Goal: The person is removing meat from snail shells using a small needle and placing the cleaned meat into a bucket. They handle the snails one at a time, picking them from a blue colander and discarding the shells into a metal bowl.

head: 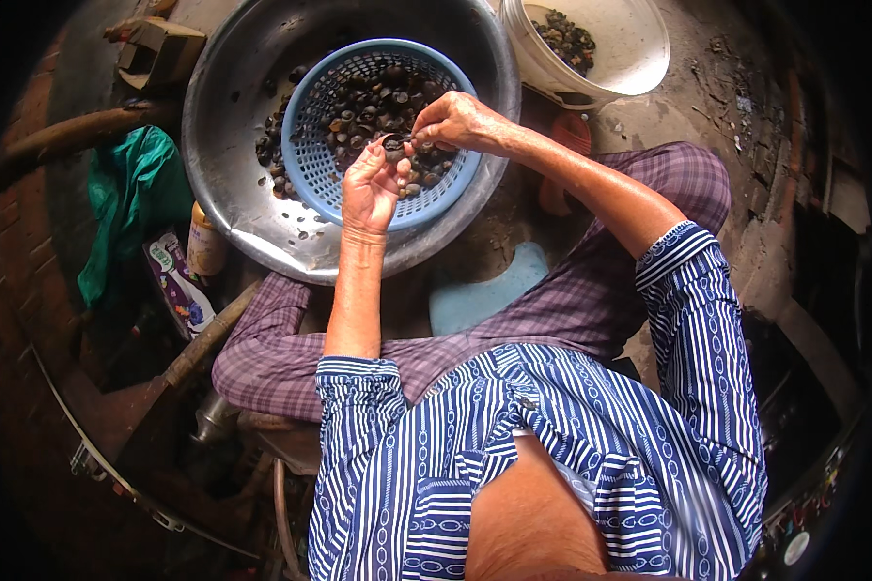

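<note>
My left hand point(373, 190) holds up a dark snail point(394, 150) between thumb and fingers, its opening facing up. My right hand point(459, 125) meets it from the right, fingertips pinched together beside the opening. Something thin and dark may be between those fingertips, but it is too small to make out. Both hands are over a blue plastic colander point(307, 138) holding many dark snails point(367, 109). The colander sits inside a large metal basin point(243, 69). More snails point(270, 141) and small dark bits lie in the basin, left of the colander.
A white bucket point(636, 51) with a dark heap inside stands at the upper right. Left of the basin are a green cloth point(134, 196), a yellow-capped container point(205, 243), a purple-and-white carton point(178, 283) and a cardboard box point(163, 54). A light-blue object point(490, 290) lies between my legs.
</note>
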`<action>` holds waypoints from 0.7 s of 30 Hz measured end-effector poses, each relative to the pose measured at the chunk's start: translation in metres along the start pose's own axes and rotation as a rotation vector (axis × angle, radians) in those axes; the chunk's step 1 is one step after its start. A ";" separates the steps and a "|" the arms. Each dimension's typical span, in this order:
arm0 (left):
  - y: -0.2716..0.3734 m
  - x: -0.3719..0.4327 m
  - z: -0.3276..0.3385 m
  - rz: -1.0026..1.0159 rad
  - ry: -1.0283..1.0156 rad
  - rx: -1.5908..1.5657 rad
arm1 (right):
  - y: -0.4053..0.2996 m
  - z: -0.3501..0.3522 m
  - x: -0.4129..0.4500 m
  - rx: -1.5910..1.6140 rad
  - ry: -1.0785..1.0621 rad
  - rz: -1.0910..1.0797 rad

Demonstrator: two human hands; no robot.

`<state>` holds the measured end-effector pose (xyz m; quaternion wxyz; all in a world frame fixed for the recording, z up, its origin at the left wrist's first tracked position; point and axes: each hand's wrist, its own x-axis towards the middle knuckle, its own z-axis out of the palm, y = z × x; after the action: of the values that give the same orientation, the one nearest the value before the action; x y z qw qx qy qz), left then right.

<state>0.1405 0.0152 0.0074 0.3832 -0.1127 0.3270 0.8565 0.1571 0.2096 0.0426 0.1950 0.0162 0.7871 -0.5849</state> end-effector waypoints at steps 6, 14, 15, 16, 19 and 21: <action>-0.005 0.003 0.003 -0.021 0.081 -0.035 | 0.007 -0.005 0.000 0.074 -0.047 0.014; -0.003 0.007 -0.002 -0.062 0.020 -0.007 | 0.001 -0.010 0.000 -0.342 0.121 -0.230; -0.003 0.006 -0.003 -0.071 0.045 0.001 | -0.002 -0.010 0.001 -0.341 0.119 -0.231; -0.004 0.005 -0.005 -0.059 0.083 0.026 | -0.006 -0.010 0.001 -0.334 0.117 -0.214; -0.005 0.007 -0.004 -0.039 0.075 0.040 | -0.008 -0.011 0.000 -0.323 0.119 -0.202; -0.005 0.007 -0.003 -0.035 0.074 0.062 | -0.008 -0.006 0.000 -0.448 0.092 -0.194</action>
<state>0.1394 0.0200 0.0001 0.3891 -0.1382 0.3652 0.8343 0.1536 0.2132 0.0512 0.1005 -0.0764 0.9030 -0.4106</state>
